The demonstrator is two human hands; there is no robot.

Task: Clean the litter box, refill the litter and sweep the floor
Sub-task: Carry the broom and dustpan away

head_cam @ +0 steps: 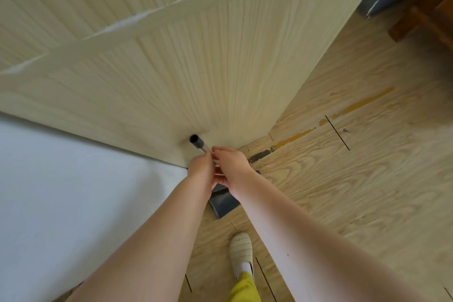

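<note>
A long handle (199, 142) with a dark hollow end cap and a silvery shaft points up toward me beside the pale door. My left hand (201, 167) grips the shaft just below the cap. My right hand (230, 164) curls round the same handle directly beside the left. Under both hands a dark grey dustpan (224, 202) stands on the wooden floor (343, 179); my wrists hide most of it. No litter box or litter shows in this view.
A pale ribbed door or panel (171, 68) rises ahead, a white wall (61, 191) stands at the left. My slippered foot (241, 252) is on the floor below. Dark wooden furniture (426, 19) sits at the top right.
</note>
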